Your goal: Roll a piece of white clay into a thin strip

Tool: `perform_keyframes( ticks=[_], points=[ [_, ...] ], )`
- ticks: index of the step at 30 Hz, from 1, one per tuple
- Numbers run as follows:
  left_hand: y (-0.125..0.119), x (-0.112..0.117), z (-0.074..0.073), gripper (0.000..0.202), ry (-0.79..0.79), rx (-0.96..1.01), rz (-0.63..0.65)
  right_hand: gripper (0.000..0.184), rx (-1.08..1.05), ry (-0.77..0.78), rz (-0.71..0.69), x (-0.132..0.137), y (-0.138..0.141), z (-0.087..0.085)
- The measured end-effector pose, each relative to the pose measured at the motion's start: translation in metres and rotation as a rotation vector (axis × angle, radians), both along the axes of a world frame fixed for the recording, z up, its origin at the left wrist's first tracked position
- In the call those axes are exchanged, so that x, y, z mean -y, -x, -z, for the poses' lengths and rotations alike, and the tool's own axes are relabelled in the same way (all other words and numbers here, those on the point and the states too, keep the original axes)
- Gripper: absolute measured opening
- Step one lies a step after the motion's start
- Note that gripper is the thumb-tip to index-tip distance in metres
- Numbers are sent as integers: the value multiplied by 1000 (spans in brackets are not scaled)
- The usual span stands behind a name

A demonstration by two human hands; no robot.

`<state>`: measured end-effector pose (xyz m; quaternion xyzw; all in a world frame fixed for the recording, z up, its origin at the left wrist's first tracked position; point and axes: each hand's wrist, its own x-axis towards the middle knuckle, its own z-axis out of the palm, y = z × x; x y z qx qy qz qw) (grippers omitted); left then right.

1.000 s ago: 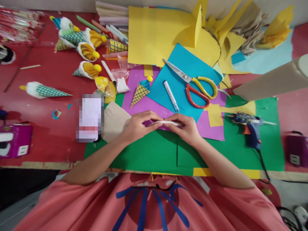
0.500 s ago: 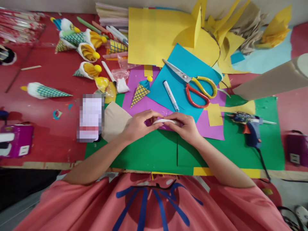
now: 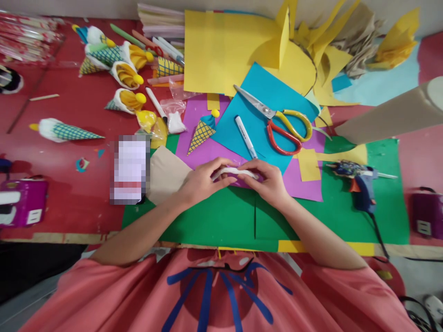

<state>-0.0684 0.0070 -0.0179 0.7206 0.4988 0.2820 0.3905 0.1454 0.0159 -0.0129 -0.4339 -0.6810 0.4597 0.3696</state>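
A soft white strip of what looks like modelling clay [image 3: 233, 171] is stretched in a low arch between my hands. My left hand [image 3: 204, 180] pinches its left end between thumb and fingers, and my right hand [image 3: 266, 179] grips the right end. Both hold it just above the purple sheet [image 3: 304, 186] and the green sheet [image 3: 214, 219]. Beyond the hands lie a small paper ice-cream cone [image 3: 202, 133], a white marker [image 3: 245, 137] and scissors [image 3: 273, 115] with one red and one yellow handle, the latter two on a blue sheet [image 3: 256, 87].
A glue gun [image 3: 362, 182] with a trailing cord rests at the right, below a beige roll [image 3: 391, 113]. To the left are a phone [image 3: 129, 168], a beige paper piece [image 3: 169, 175] and several decorated cones [image 3: 126, 76]. Yellow sheets [image 3: 221, 50] lie at the back.
The white strip shows longer and more arched on the left, with more of it visible between the hands. My fingers have shifted slightly; the table things have stayed put.
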Motion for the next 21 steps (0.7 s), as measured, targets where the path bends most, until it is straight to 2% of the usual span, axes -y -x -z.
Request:
perform_keyframes(
  ticks=[3, 8, 11, 15, 17, 21],
  points=[
    [-2, 1, 0, 30, -124, -37, -7, 25, 8, -19, -17, 1, 0, -1],
    [-2, 3, -2, 22, -263, -38, -4, 29, -23, -13, -47, 1, -1, 0],
    [-2, 4, -3, 22, -256, -55, -89, 39, -7, 5, -35, 0, -1, 1],
    [-1, 6, -4, 36, -144, -46, -73, 26, 3, -6, -24, 0, 0, 1],
    [-1, 6, -5, 36, -182, -36, -42, 23, 4, -18, -39, 1, -1, 0],
    [-2, 4, -7, 22, -333, -34, -16, 22, 10, -38, -53, 1, -1, 0]
  ],
)
